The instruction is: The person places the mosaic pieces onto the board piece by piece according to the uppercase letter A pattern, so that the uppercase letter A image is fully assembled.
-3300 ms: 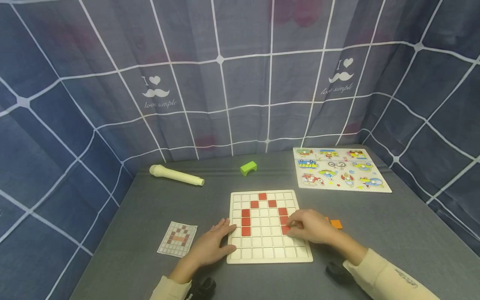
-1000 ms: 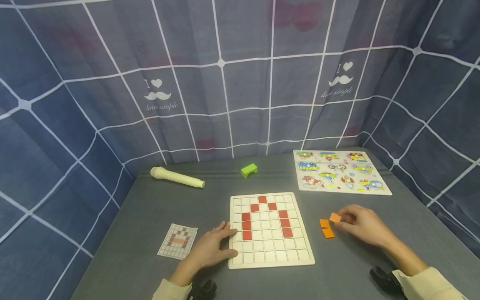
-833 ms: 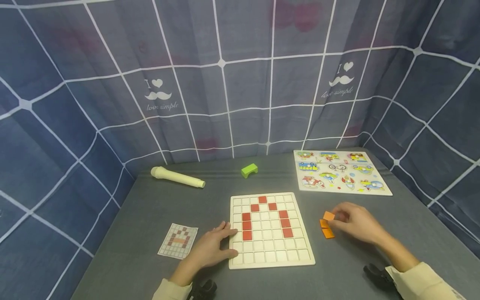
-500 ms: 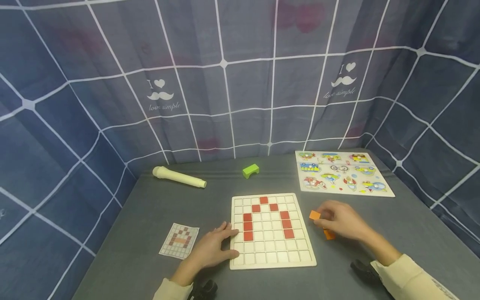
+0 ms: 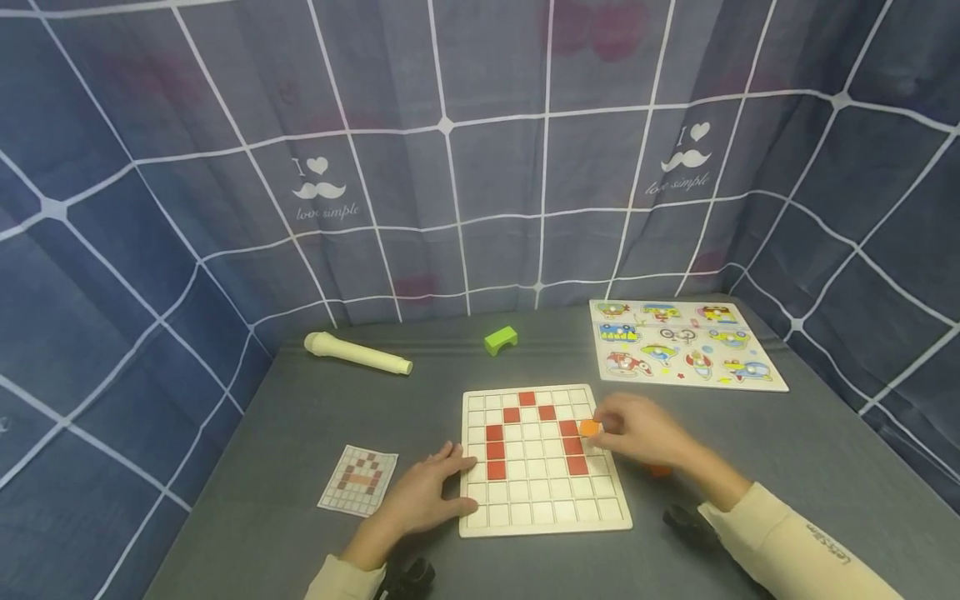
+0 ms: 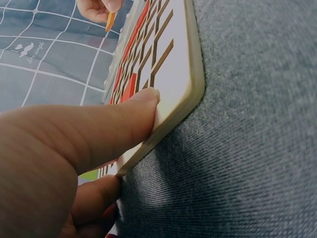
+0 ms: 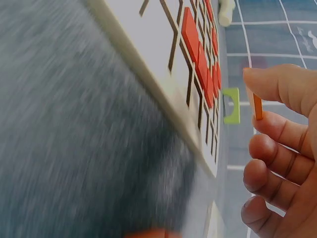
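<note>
My right hand [image 5: 641, 427] pinches an orange square tile [image 5: 588, 427] between thumb and forefinger, above the right side of a white grid board [image 5: 525, 515]. In the right wrist view the tile [image 7: 255, 101] is held on edge, the other fingers curled loosely. Several red tiles [image 5: 496, 451] sit in the board's squares in an arch shape. My left hand [image 5: 422, 497] rests at the board's left edge. Its thumb [image 6: 119, 121] presses the rim and its other fingers lie against the side. More orange [image 5: 660, 471] shows on the table, mostly hidden behind the right hand.
A paper card [image 5: 358, 481] with a small grid pattern lies left of the left hand. Behind are a cream toy microphone [image 5: 358, 353], a green arch block [image 5: 501, 340] and a vehicle picture puzzle [image 5: 686, 346]. A checked curtain [image 5: 495, 167] encloses the table.
My right hand moved from the board to the orange tiles, picked one up and carried it left to over the board's right side. My left hand stayed at the board's edge.
</note>
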`<state>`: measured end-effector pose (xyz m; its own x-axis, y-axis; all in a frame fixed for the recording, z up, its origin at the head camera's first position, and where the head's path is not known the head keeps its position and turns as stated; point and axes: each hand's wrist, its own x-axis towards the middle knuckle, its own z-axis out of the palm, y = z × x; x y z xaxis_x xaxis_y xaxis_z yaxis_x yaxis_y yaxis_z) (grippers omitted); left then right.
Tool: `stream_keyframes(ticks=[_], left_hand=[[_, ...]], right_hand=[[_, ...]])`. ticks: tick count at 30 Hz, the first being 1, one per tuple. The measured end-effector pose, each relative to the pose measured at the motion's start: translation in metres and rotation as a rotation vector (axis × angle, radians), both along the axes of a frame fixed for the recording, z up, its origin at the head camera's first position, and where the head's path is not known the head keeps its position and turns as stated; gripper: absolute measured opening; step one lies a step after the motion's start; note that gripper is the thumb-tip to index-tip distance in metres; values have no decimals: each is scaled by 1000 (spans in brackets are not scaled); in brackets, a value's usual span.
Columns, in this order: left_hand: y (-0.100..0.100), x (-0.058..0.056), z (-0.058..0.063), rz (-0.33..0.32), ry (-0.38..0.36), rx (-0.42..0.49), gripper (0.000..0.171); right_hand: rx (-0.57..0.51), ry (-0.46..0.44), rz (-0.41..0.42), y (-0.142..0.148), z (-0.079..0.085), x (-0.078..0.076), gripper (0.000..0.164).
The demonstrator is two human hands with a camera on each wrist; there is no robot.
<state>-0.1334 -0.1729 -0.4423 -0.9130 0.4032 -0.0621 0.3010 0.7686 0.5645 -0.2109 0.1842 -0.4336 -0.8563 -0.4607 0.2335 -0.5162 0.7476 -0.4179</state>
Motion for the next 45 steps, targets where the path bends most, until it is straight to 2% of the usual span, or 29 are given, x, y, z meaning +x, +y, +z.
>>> stream_keyframes(ticks=[9,19,28,37,45], left_hand=[[2,0,1,4,2,-11,62],[1,-1,-3,4,27,-25,61],[1,-1,-2,-4,33,-26,61],[2,1,-2,7,15,-26,62],[1,0,-2,9,13,-21,61]], right_hand=[[-22,-41,133,-37,-11,-8,25],[-5,-57,202,-77,-14,-3,17],[32,-7,174,-95,-18,-2,19],[86,-51,156,-101,-13,-1,19],[115,-41,154,-102,-15,-3,22]])
